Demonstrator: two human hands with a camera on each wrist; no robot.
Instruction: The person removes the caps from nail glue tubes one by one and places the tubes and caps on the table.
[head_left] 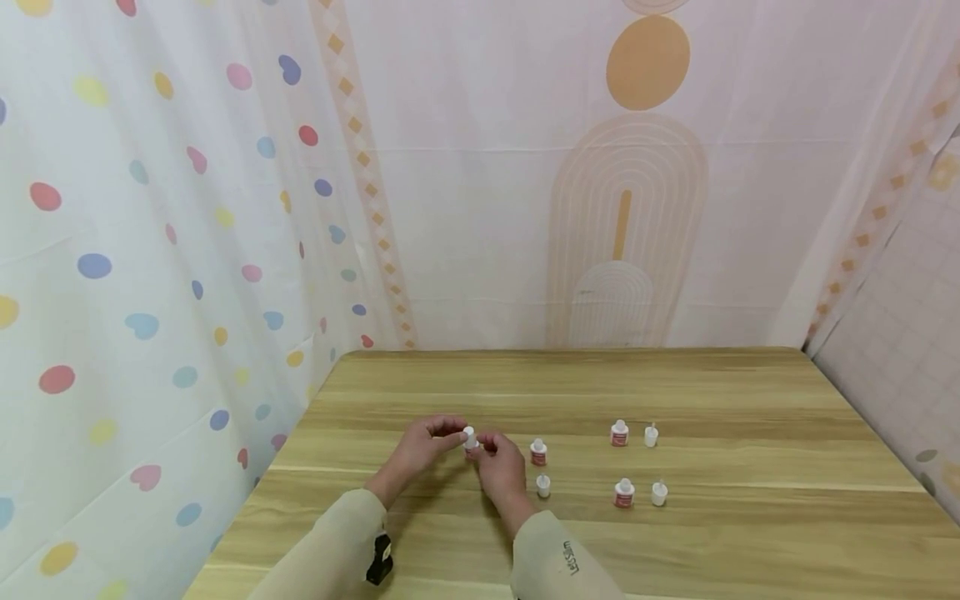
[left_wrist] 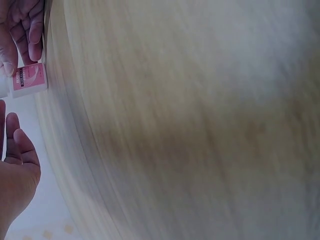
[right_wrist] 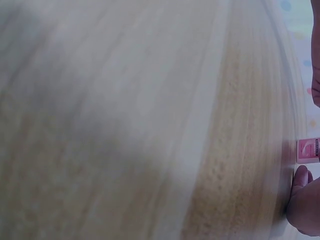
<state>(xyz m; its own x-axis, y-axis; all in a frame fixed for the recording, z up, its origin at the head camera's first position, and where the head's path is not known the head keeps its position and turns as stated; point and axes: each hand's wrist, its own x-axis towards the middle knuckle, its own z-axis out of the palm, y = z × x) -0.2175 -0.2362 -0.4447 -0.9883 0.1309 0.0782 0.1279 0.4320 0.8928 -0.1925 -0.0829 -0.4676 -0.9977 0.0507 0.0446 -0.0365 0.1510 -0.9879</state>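
Over the left half of the table, a small white bottle with a pink-red label stands between my two hands. My left hand pinches its white cap between thumb and fingertips. From the other side my right hand holds the bottle near its shoulder, the thumb in front, as the left wrist view also shows. The cap's upper end lies outside the left wrist view. In the right wrist view only the labelled lower part of the bottle appears, close above the wood.
To the right stand uncapped labelled bottles. Beside each is an upturned white cap, with a thin stem pointing up. Curtains hang behind the wooden table and at its left.
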